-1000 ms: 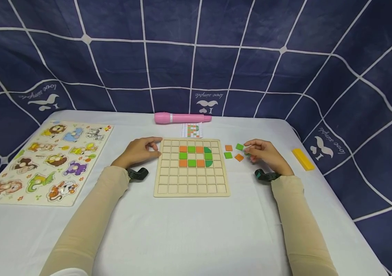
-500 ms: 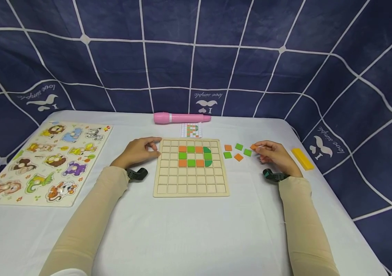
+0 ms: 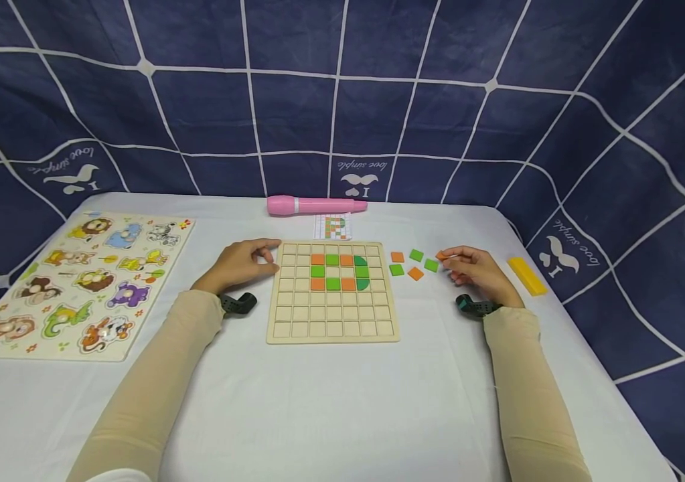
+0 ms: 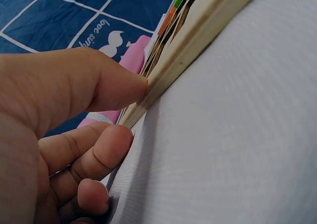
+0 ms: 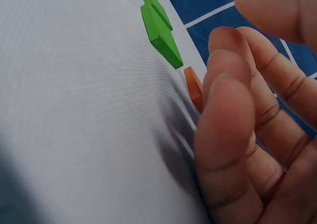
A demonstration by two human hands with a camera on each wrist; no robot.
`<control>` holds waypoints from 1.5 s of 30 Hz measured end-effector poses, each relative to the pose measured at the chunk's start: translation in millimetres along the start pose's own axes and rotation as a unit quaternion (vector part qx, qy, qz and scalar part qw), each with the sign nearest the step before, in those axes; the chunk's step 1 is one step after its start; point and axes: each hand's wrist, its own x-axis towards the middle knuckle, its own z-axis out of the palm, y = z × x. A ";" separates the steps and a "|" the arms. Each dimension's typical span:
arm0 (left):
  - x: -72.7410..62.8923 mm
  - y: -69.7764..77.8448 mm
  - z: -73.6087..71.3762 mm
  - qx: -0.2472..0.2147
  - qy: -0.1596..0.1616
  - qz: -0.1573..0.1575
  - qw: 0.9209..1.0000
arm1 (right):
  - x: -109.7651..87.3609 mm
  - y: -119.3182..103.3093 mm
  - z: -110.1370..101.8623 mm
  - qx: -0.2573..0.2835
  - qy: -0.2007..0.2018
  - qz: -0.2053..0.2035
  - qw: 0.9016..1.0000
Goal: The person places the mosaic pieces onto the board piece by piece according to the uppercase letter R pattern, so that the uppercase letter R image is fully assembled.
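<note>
A square wooden grid board (image 3: 333, 313) lies mid-table, with orange, green and dark green pieces forming a closed loop in its upper part. My left hand (image 3: 238, 266) rests at the board's left edge; in the left wrist view the thumb (image 4: 116, 85) touches the side, while the other fingers bend loosely below it. To the right of the board lie several loose square tiles, among them a green tile (image 3: 431, 266) and an orange tile (image 3: 415, 274). My right hand (image 3: 477, 271) has its fingertips at the outermost orange tile (image 5: 194, 87); its thumb stands apart from the fingers.
Behind the board are a small pattern card (image 3: 333, 227) and a pink pen-like stick (image 3: 317, 205). An animal puzzle board (image 3: 77, 288) covers the left side. Near the right table edge sits a yellow block (image 3: 527, 276). A dark blue checked cloth (image 3: 294, 114) rises behind.
My right hand has moved right, away from a green tile it partly covered, to the outermost orange tile. Over the last half second it has hardly moved. The left hand stays at the board.
</note>
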 end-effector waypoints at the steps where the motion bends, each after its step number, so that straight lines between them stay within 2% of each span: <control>1: -0.2 -0.2 -0.3 -0.001 0.001 0.000 1.000 | 1.0 1.1 0.3 -0.001 0.001 0.001 1.000; 9: -0.4 -0.1 -0.7 -0.005 0.003 -0.001 1.000 | 5.3 6.9 4.5 -0.020 0.020 0.007 1.000; 12: -0.1 -0.8 -0.8 -0.006 0.003 0.000 1.000 | 3.5 1.6 8.2 -0.028 0.028 0.017 0.999; 21: -0.8 -0.9 0.4 -0.001 0.004 -0.001 1.000 | 5.2 0.4 19.5 -0.106 0.056 0.030 0.992; 30: -1.4 0.8 1.3 -0.003 0.004 0.000 1.000 | 4.7 -1.1 20.4 -0.127 0.061 0.040 0.989; 34: -1.1 0.8 1.9 -0.004 0.002 -0.001 1.000 | 4.4 -0.9 17.4 -0.116 0.053 0.032 0.991; 40: -0.5 0.0 1.5 -0.004 0.002 0.001 1.000 | 5.5 0.0 11.9 -0.069 0.032 0.007 0.997; 45: -0.1 -0.8 0.7 -0.001 0.004 0.003 1.000 | 6.0 -6.0 14.8 -0.051 0.018 0.008 0.998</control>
